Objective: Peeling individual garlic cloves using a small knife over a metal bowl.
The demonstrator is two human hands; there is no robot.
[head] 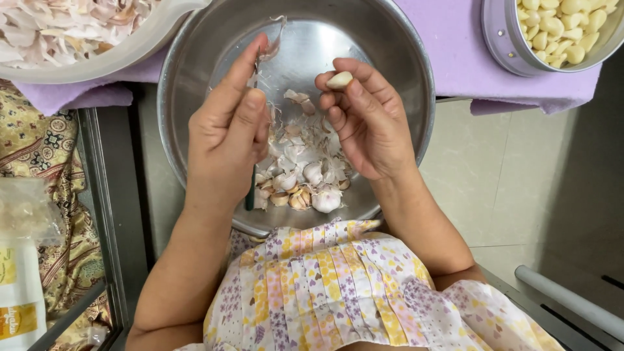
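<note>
Right hand point(367, 123) has a peeled garlic clove point(339, 79) pinched between thumb and fingertips, held above the steel bowl point(403, 58), roughly 1 o'clock from bowl centre. Fingers curled closed around it, only the top of the clove shows.

Left hand point(227, 136) is closed around a small knife point(250, 192): dark handle sticks out below the palm toward 6 o'clock, blade end runs up along the index finger toward 12. A scrap of papery skin point(276, 42) hangs near the fingertip at the top.

Bowl contents: unpeeled garlic pieces point(312, 188) and loose skins piled at 6 o'clock of the bowl floor, rest of the floor mostly bare metal.

Handling, my read: the clove is light, firm, smooth and probably a bit slick once peeled, so a fingertip pinch across its fat middle looks right; squeezing the tapered end would likely make it shoot out. It won't crush easily but bruises under a nail. Skins are feather-light and brittle, and cling to fingers.

Around it: white tub of peeled-off skins point(78, 32) at 10 o'clock of the frame, metal container of peeled cloves point(559, 29) at 2 o'clock, both on a purple cloth point(455, 58). Patterned fabric point(39, 143) and a plastic packet point(19, 305) at 8–9 o'clock. Floral dress point(338, 292) at 6 o'clock, tiled floor point(520, 182) at 3.
</note>
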